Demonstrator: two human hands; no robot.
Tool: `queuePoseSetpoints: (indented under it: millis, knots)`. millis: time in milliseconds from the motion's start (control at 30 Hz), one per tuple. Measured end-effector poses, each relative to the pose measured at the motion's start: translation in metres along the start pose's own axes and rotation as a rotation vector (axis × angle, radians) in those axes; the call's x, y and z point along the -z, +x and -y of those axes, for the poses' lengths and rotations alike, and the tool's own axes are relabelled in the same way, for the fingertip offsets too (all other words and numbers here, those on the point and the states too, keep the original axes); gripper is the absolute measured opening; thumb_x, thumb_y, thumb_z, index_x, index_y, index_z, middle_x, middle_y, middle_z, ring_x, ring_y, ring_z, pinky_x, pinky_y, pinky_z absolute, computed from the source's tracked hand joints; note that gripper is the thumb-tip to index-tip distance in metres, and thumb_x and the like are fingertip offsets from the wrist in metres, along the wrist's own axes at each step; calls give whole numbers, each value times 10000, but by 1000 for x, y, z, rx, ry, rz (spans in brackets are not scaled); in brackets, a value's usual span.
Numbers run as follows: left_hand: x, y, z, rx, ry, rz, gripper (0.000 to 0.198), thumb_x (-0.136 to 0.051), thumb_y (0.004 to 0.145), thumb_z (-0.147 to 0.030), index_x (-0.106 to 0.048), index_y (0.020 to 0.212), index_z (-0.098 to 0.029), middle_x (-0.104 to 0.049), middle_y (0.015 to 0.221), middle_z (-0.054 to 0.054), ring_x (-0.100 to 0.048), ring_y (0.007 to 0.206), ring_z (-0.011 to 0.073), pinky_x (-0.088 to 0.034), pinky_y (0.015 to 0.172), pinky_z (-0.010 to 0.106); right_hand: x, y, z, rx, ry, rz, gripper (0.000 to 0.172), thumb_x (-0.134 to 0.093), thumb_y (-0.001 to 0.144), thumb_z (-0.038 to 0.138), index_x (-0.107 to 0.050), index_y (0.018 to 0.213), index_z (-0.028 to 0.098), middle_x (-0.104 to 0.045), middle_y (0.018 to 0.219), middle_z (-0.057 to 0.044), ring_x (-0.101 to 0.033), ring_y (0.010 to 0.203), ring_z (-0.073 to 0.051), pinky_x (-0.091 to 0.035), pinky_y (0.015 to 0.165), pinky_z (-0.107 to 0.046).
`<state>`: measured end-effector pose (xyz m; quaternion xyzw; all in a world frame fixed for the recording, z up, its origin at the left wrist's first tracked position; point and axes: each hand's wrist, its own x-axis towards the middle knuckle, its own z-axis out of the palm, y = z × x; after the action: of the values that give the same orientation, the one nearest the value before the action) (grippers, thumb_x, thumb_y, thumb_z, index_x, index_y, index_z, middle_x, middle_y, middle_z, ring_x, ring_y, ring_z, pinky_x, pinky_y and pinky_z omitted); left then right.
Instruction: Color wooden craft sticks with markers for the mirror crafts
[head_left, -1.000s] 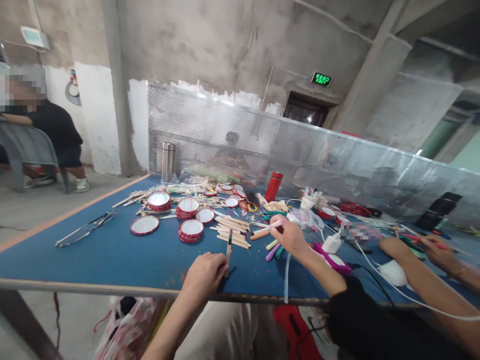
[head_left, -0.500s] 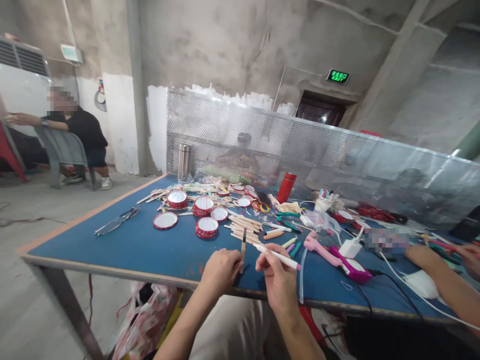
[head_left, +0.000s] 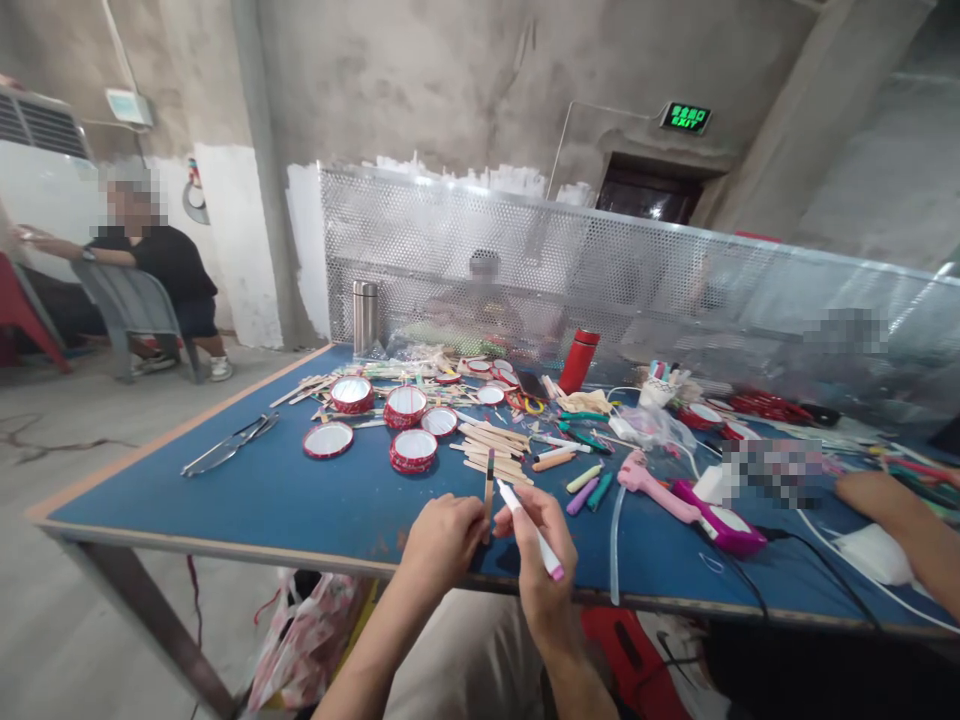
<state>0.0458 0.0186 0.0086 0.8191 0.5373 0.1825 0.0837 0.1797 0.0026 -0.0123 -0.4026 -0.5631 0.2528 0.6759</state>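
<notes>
My left hand [head_left: 448, 535] is closed on a wooden craft stick [head_left: 490, 490], held upright near the table's front edge. Dark and green colouring marks the stick's upper end. Between the fingers of my right hand [head_left: 541, 545] is a white marker [head_left: 531, 530] with a pink end, its tip close beside the stick. Just beyond my hands lies a pile of plain wooden sticks [head_left: 495, 445]. Round mirror-like discs with red patterned rims, such as one stack [head_left: 413, 452], are to the left of that pile. Several capped markers [head_left: 583, 478] lie to the right.
Eyeglasses [head_left: 229, 447] rest at the left of the blue table [head_left: 300, 510]. A pink glue gun [head_left: 660, 492] with a cable and a clear glue stick [head_left: 617, 540] are at right. A red bottle [head_left: 579, 362] and steel flask [head_left: 365, 318] stand behind. A co-worker's arm [head_left: 892, 530] reaches in from the right.
My right hand has turned the marker steeper and brought its tip nearer the stick. The left hand keeps its hold on the stick. The view has shifted slightly.
</notes>
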Motion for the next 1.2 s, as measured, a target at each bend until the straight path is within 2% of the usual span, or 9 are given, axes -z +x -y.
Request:
queuePoseSetpoints:
  millis: [200,667,967,1200]
  knots:
    - [-1,1,1,3,1,-2,211,-482,948,-247,-636,819,-181,-703,841,42,-618,830,196,-386,701,273,4,-7,-5,16,-76,54,158,-554,888,321,-608,949,186,-685,794,-31,-664,679,-150,-545,621,-241]
    - [-2,-1,1,-2,3,-4,196,-490,943,-235,-643,833,-180,-709,846,38,-623,829,197,-395,707,279,6,-7,-9,100,-137,129,131,-557,882,266,-617,977,199,-695,824,-21,-663,706,-147,-538,646,-229]
    - [-4,1,2,-1,6,-24,193,-493,942,-241,-643,834,-187,-708,838,35,-625,828,191,-392,698,270,5,-9,-12,46,-143,142,157,-542,895,302,-611,991,198,-689,846,-34,-668,721,-158,-550,663,-251]
    - [-1,0,1,-5,-28,-15,226,-476,948,-250,-638,807,-181,-705,827,39,-620,819,192,-397,709,270,7,-11,-6,50,-157,68,165,-540,894,306,-609,984,186,-694,843,-49,-673,735,-172,-557,669,-265]
